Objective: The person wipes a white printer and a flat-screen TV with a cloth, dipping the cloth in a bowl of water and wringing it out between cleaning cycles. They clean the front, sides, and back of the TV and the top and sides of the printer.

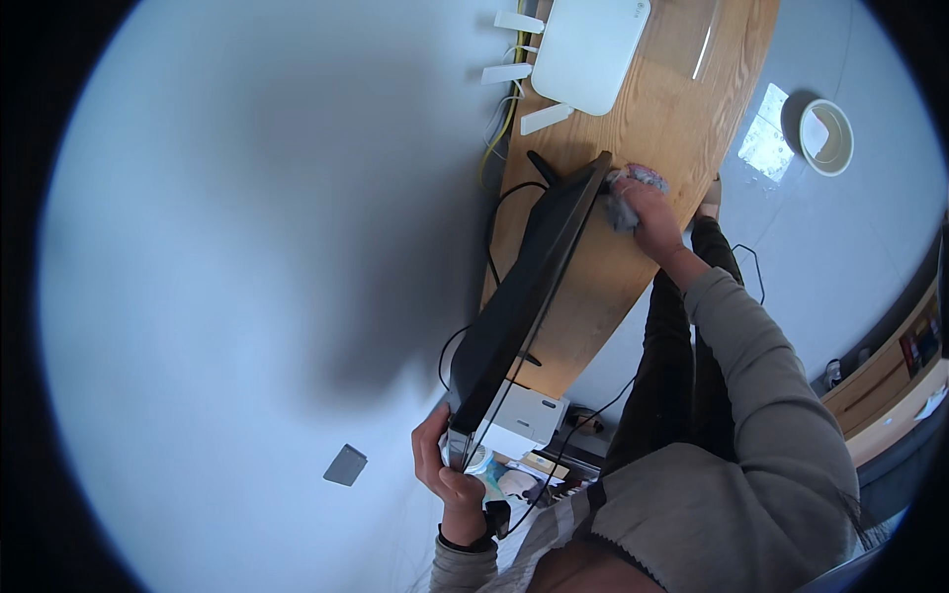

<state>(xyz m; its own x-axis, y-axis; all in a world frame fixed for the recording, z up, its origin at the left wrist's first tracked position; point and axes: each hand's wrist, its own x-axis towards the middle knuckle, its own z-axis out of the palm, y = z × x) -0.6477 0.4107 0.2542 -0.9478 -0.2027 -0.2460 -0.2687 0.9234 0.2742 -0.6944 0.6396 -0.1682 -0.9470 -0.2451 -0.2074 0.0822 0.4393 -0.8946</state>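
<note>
A black flat-screen television (511, 311) stands on dark feet on a wooden cabinet top (623, 282), seen nearly edge-on from above. My left hand (445, 456) grips its near end, with fingers behind the frame and thumb at the front. A dark band circles that wrist. At the television's far end, my right hand (649, 211) holds a crumpled cloth (624, 213), grey with a pink patterned part. The cloth is beside the screen's edge, low over the wood; whether it touches the screen I cannot tell.
A white router (589, 55) with several antennas sits beyond the television, cables along the wall. A pale round basin (827, 137) stands on the floor by a wet patch (767, 133). A white printer-like box (530, 415) is past the cabinet's near end. A black cable (571, 437) hangs nearby.
</note>
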